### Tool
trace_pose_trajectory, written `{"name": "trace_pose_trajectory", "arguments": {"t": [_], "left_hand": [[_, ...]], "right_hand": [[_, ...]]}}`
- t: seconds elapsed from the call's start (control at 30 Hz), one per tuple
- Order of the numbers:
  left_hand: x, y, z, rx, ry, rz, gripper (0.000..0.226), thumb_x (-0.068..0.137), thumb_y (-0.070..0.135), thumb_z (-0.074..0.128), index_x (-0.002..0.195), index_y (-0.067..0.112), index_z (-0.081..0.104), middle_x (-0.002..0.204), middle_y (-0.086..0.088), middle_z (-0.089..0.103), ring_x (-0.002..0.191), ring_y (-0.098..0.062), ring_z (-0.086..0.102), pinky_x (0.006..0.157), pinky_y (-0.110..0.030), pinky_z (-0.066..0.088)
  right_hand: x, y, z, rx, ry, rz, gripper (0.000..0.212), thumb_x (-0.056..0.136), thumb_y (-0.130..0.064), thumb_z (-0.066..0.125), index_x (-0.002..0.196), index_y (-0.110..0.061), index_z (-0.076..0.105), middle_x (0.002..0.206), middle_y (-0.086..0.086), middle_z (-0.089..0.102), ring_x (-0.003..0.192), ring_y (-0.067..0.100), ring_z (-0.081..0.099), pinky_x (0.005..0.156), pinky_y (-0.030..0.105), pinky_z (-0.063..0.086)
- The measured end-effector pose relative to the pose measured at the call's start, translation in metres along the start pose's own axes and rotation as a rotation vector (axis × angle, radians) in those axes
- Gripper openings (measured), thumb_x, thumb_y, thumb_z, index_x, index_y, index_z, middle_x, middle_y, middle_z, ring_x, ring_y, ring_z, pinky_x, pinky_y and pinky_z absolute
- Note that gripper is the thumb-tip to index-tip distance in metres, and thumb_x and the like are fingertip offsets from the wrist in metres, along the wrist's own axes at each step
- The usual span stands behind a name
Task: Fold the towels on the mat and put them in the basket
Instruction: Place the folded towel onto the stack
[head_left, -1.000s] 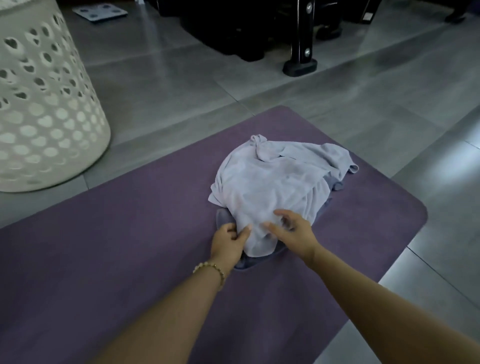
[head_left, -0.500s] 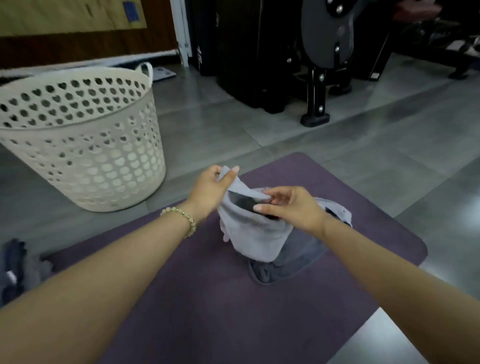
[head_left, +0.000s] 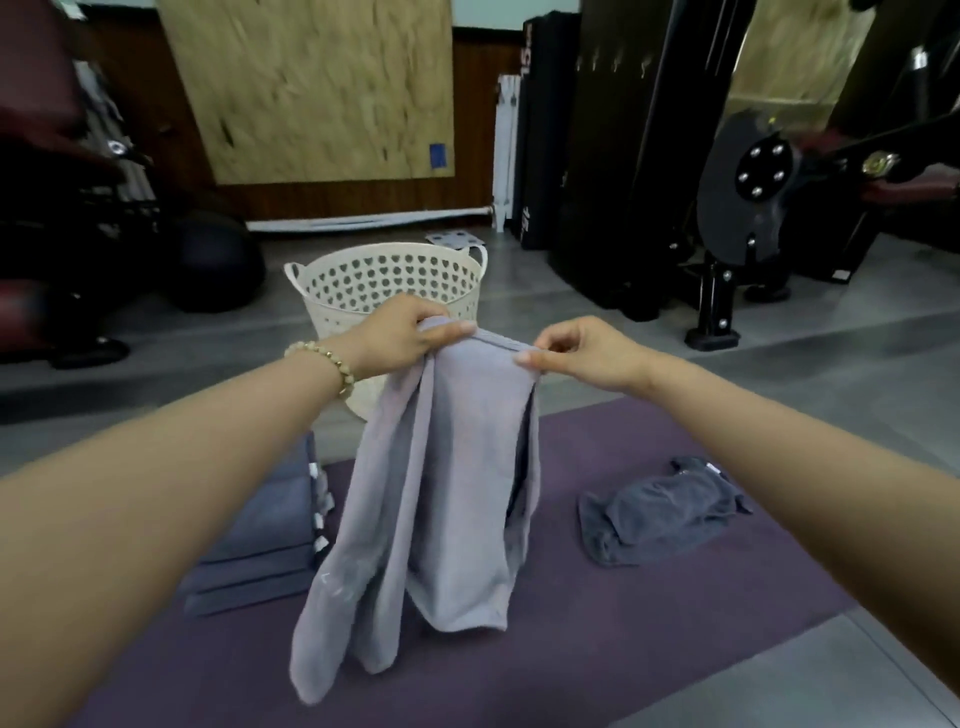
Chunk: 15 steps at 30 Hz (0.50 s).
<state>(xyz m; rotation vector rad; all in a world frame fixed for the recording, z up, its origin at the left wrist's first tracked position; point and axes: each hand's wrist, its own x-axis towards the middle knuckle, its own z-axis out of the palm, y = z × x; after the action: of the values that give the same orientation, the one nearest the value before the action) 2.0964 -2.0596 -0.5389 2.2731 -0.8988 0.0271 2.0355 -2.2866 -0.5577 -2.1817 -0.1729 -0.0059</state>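
2 hands hold 1 pale towel (head_left: 447, 493) by its top edge: left hand (head_left: 400, 338) curled round a bunched corner, right hand (head_left: 587, 353) pinching the hem between thumb and forefinger, cloth hanging in uneven drapes below the fingers, over the mat (head_left: 623, 649). 1 dark towel (head_left: 660, 512) lies crumpled below the right fingers, 1 folded stack (head_left: 260, 530) below the left, basket (head_left: 384, 280) just beyond both. Risk: bunched corner likely skews the fold; the light pinch may slip.
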Motion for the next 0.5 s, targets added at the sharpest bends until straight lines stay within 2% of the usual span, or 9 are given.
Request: {"name": "trace_pose_trajectory", "arguments": {"t": [0.07,0.13,0.2,0.27,0.37,0.4,0.5], "left_hand": [[-0.027,-0.005,-0.011,-0.133,0.119,-0.08,0.043,0.096,0.035,0.052,0.063,0.008,0.043,0.063,-0.009,0.037,0.057,-0.008,0.035,0.054,-0.019,0.027],[-0.049,-0.014,-0.021,-0.248,0.237,-0.165,0.043,0.098,0.037,0.046,0.067,0.008,0.044,0.068,-0.009,0.038,0.065,-0.014,0.037,0.06,-0.024,0.028],[-0.068,-0.022,-0.033,-0.341,0.346,-0.24,0.039,0.099,0.04,0.044,0.075,0.01,0.051,0.075,-0.008,0.044,0.072,-0.014,0.042,0.065,-0.025,0.034],[-0.083,-0.028,-0.047,-0.45,0.438,-0.301,0.032,0.099,0.039,0.044,0.085,0.012,0.053,0.081,-0.008,0.05,0.074,-0.015,0.047,0.064,-0.02,0.039],[-0.107,-0.04,-0.07,-0.431,0.611,-0.397,0.038,0.101,0.034,0.04,0.071,0.013,0.048,0.07,0.001,0.05,0.063,-0.007,0.044,0.046,-0.004,0.034],[-0.115,-0.049,-0.078,-0.379,0.658,-0.423,0.037,0.101,0.035,0.039,0.071,0.014,0.048,0.069,0.003,0.046,0.063,-0.007,0.042,0.045,-0.004,0.033],[-0.141,-0.069,-0.098,-0.256,0.76,-0.497,0.037,0.101,0.037,0.039,0.075,0.011,0.046,0.069,0.001,0.037,0.06,-0.008,0.033,0.052,-0.011,0.033]], "right_hand": [[-0.005,-0.022,0.027,0.015,-0.064,0.01,0.048,0.08,-0.048,0.07,0.072,-0.002,0.056,0.074,0.006,0.048,0.07,0.013,0.046,0.069,0.023,0.035],[-0.011,-0.036,0.054,0.119,-0.162,0.049,0.051,0.078,-0.053,0.07,0.084,-0.003,0.062,0.081,0.003,0.061,0.077,0.014,0.056,0.079,0.029,0.042],[-0.017,-0.042,0.08,0.266,-0.26,0.112,0.033,0.084,-0.039,0.069,0.101,-0.01,0.068,0.1,-0.001,0.072,0.093,0.012,0.067,0.092,0.031,0.049],[-0.025,-0.046,0.101,0.337,-0.331,0.166,0.029,0.088,-0.027,0.067,0.111,-0.011,0.067,0.109,0.0,0.072,0.103,0.013,0.067,0.096,0.028,0.049],[-0.037,-0.042,0.118,0.242,-0.393,0.214,0.018,0.086,-0.027,0.069,0.098,-0.014,0.072,0.096,-0.006,0.075,0.094,0.005,0.068,0.085,0.017,0.048],[-0.041,-0.041,0.12,0.197,-0.412,0.229,0.015,0.085,-0.03,0.07,0.094,-0.018,0.072,0.09,-0.011,0.075,0.09,0.003,0.068,0.082,0.014,0.048],[-0.05,-0.027,0.121,0.107,-0.399,0.278,0.032,0.074,-0.048,0.074,0.09,-0.02,0.074,0.093,-0.007,0.075,0.092,0.006,0.069,0.088,0.017,0.046]]}}
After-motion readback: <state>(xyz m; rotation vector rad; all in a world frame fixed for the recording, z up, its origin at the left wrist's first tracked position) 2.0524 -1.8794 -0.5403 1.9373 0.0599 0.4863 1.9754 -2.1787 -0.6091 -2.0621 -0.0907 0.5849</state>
